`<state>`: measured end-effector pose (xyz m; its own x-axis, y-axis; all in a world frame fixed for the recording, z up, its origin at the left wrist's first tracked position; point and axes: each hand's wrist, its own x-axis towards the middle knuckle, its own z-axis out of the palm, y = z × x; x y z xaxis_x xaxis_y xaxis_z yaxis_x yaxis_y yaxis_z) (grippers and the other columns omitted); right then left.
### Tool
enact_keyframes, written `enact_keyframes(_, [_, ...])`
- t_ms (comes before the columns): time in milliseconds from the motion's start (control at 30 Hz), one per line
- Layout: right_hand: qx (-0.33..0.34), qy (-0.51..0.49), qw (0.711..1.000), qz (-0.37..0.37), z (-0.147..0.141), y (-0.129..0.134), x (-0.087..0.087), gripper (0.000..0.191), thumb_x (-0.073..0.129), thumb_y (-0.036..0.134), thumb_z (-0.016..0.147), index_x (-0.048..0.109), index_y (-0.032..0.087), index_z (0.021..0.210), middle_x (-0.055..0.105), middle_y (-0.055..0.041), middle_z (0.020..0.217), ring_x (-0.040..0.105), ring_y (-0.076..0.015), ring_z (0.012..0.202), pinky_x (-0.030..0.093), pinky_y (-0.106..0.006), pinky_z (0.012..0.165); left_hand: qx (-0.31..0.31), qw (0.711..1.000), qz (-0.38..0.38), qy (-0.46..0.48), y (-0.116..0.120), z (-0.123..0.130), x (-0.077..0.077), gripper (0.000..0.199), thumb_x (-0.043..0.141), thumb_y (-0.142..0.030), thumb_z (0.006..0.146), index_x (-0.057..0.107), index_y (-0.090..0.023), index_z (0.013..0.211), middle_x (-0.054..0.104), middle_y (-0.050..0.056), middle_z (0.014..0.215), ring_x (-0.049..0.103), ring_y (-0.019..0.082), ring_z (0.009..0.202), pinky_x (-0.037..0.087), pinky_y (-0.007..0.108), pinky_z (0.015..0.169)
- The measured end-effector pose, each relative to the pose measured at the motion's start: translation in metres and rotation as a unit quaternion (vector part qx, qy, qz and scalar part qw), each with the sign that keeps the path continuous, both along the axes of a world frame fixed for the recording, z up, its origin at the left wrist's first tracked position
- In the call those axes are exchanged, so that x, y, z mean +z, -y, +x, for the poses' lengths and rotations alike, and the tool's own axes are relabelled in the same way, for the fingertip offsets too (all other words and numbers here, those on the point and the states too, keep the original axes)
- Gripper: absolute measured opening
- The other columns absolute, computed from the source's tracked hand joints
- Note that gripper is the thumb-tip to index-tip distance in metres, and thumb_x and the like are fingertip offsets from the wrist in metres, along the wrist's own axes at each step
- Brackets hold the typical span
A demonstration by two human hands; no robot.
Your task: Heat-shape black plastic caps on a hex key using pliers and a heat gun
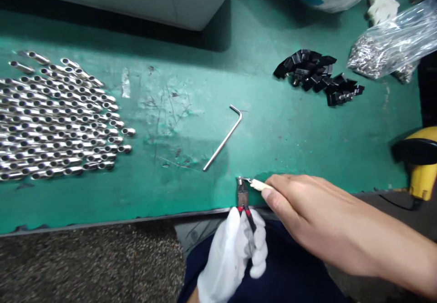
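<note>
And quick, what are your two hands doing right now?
Left hand: closed, holding red-handled pliers.
Right hand: closed, pinching a small cream piece.

Left hand (229,253): covered by a white cotton work glove (228,266), loose-fitting, with soft creases across the fingers; a narrow strip of bare wrist shows beyond its cuff; right hand (307,212): ungloved, with a short-trimmed thumbnail (266,194); right forearm (382,253): uncovered up to the frame edge; lower body: dark navy fabric garment (293,266), type not determinable from this view.
</note>
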<state>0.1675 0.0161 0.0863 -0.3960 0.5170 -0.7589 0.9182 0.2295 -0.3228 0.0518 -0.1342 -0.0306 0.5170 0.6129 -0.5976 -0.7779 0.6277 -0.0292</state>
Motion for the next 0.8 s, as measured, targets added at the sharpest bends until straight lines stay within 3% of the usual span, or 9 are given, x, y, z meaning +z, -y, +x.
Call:
enact_keyframes(200, [0.110,0.017,0.993,0.044,-0.004,-0.010,0.004,0.033,0.038,0.028,0.106,0.053,0.024,0.077,0.058,0.0020,0.067,0.055,-0.0190,0.057,0.024,-0.035,0.055,-0.023,0.997,-0.007,-0.073,0.001,0.002,-0.001,0.052,0.036,-0.063,0.099,0.060,-0.016,0.097,0.055,0.000,0.070,0.048,0.011,0.047,0.036,0.023,0.040])
enact_keyframes(367, [0.177,0.022,0.982,0.068,-0.006,-0.016,0.004,0.032,0.038,0.028,0.106,0.051,0.024,0.077,0.057,0.0015,0.066,0.052,-0.0200,0.051,0.022,-0.036,0.053,-0.039,0.989,0.006,-0.140,-0.004,0.003,0.010,0.054,0.031,-0.060,0.102,0.059,-0.015,0.094,0.053,0.000,0.065,0.044,0.009,0.044,0.031,0.022,0.042])
enact_keyframes(467, [0.167,0.016,0.984,0.054,-0.005,-0.015,0.003,0.033,0.037,0.028,0.107,0.051,0.024,0.078,0.057,0.0018,0.066,0.052,-0.0189,0.051,0.020,-0.035,0.052,-0.048,0.987,-0.005,-0.156,-0.008,0.004,0.017,0.054,0.033,-0.061,0.101,0.059,-0.015,0.094,0.055,0.000,0.064,0.044,0.009,0.042,0.030,0.022,0.042])
enact_keyframes(667, [0.063,0.032,0.996,0.045,-0.004,0.002,-0.002,0.035,0.030,0.031,0.110,0.048,0.024,0.080,0.057,0.0012,0.066,0.054,-0.0190,0.052,0.022,-0.037,0.054,-0.051,0.977,-0.017,-0.205,-0.011,0.010,0.026,0.057,0.037,-0.064,0.099,0.057,-0.016,0.077,0.052,0.000,0.056,0.042,0.009,0.042,0.030,0.023,0.042])
enact_keyframes(800, [0.095,0.023,0.990,0.100,-0.003,0.014,-0.011,0.027,0.033,0.022,0.107,0.046,0.024,0.083,0.056,0.0007,0.067,0.051,-0.0211,0.052,0.021,-0.037,0.053,-0.035,0.976,-0.057,-0.206,-0.011,0.014,0.027,0.052,0.037,-0.061,0.100,0.060,-0.015,0.093,0.056,0.001,0.066,0.044,0.009,0.045,0.032,0.022,0.040])
